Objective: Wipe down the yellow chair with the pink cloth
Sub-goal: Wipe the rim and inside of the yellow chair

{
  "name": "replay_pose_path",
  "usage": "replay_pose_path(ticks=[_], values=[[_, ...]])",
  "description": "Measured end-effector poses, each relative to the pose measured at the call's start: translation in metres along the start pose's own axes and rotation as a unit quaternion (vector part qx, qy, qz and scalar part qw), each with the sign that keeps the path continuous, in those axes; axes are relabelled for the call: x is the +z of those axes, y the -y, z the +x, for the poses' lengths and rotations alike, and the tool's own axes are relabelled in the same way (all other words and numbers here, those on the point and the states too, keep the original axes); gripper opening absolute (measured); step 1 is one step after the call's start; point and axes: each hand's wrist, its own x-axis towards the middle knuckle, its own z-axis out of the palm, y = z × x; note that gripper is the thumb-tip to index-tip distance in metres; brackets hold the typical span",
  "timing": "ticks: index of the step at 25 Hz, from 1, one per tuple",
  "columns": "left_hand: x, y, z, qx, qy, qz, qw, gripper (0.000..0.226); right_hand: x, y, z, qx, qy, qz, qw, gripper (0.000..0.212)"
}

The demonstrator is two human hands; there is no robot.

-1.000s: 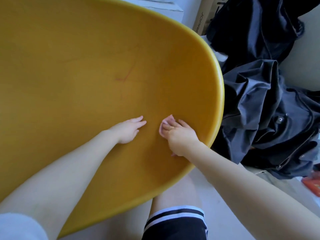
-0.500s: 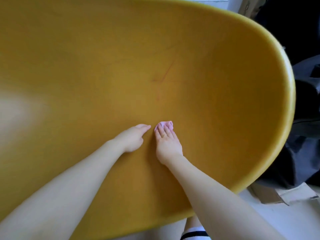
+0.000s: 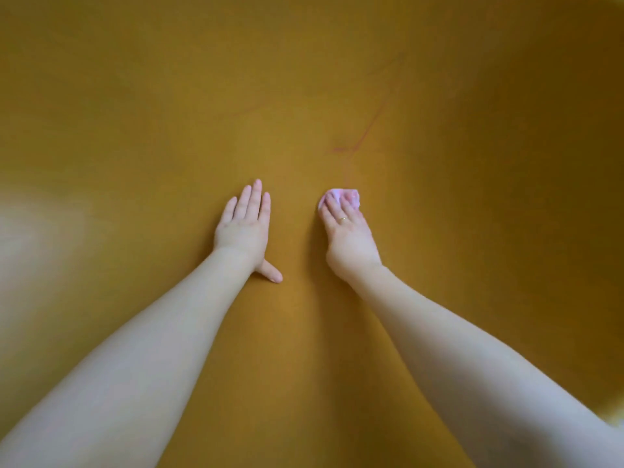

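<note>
The yellow chair (image 3: 169, 113) fills nearly the whole head view as a smooth curved shell. My right hand (image 3: 349, 236) presses a small bunched pink cloth (image 3: 339, 196) flat against the shell, and only the cloth's far edge shows beyond my fingertips. A thin ring sits on one finger of that hand. My left hand (image 3: 244, 228) lies flat on the shell a short way to the left, fingers together and stretched out, thumb splayed back, holding nothing.
A thin reddish scratch mark (image 3: 359, 138) runs across the shell just beyond the cloth. A pale glare patch (image 3: 30, 238) lies at the left. The chair's rim (image 3: 607, 415) shows only at the lower right corner.
The view has closed in on the chair, so the rim, the dark clothes and the floor have left the frame. My left hand has flattened on the shell. The cloth has slid towards the scratch.
</note>
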Motion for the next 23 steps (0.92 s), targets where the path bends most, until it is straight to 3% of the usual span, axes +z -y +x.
replay_pose_path(ticks=[3,6,8,12,15,19,23], values=[[0.007,0.008,0.008,0.004,0.005,-0.040,0.999,0.148,0.014,0.028,-0.001,-0.089,0.058,0.004,0.994,0.064],[0.009,0.010,0.006,0.012,0.002,-0.073,0.997,0.147,-0.013,-0.010,0.013,-0.139,0.041,-0.119,0.982,0.071],[0.009,0.009,0.006,0.013,0.003,-0.086,0.996,0.148,-0.038,-0.044,0.024,-0.080,-0.034,-0.139,0.986,0.056],[0.009,0.011,0.006,0.016,0.002,-0.103,0.995,0.148,-0.039,-0.053,0.034,0.060,-0.130,-0.074,0.987,0.060],[0.011,0.010,0.006,0.016,-0.003,-0.110,0.994,0.147,0.000,-0.002,0.031,0.014,-0.084,0.017,0.996,0.061],[0.004,0.010,0.002,0.017,0.003,-0.108,0.994,0.141,0.005,0.012,0.031,-0.097,0.005,-0.015,0.995,0.058],[-0.010,0.009,0.006,0.028,-0.007,-0.074,0.997,0.115,-0.048,-0.050,0.046,-0.007,-0.092,-0.061,0.994,0.058]])
